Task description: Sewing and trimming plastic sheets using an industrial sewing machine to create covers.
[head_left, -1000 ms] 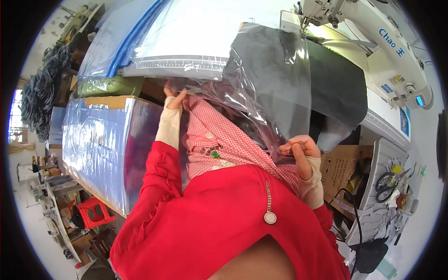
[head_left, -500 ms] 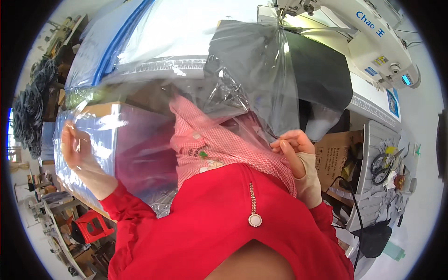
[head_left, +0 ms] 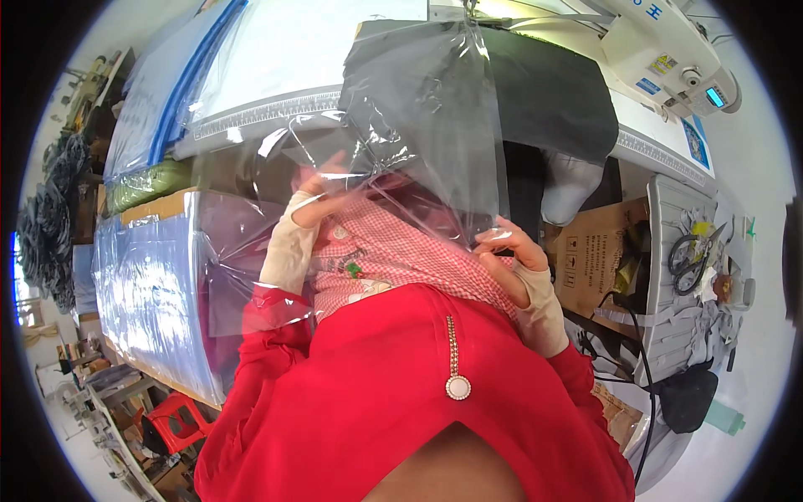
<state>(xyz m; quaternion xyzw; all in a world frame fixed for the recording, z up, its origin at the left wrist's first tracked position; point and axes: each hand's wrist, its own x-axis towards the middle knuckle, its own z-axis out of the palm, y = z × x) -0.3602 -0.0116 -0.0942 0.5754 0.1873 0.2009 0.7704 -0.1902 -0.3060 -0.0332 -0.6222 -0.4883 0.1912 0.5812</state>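
A wide piece of clear plastic film (head_left: 452, 159) hangs in front of me, glossy and creased, over the table edge and my lap. My right hand (head_left: 517, 255) pinches its lower right edge between thumb and fingers. Seen through the film, my left hand (head_left: 316, 194) has its fingers stretched out and its thumb apart; the film also covers part of that forearm. Both hands are over a red-and-white checked cloth (head_left: 401, 243) with a small green motif, lying on my lap. Beyond the film, a dark grey fabric piece (head_left: 556, 100) drapes over the table edge.
A sewing machine (head_left: 661, 63) stands on the table at the far right, with a ruler strip (head_left: 268, 113) along the table edge. Left is a plastic-covered stack (head_left: 150, 293). At right, a grey tray (head_left: 669, 335) holds scissors (head_left: 693, 266) and scraps beside a cardboard box (head_left: 590, 259).
My left hand has swung right and inward, from the left side to behind the film. The film has spread leftward over that forearm. My right hand keeps its pinch, slightly shifted.
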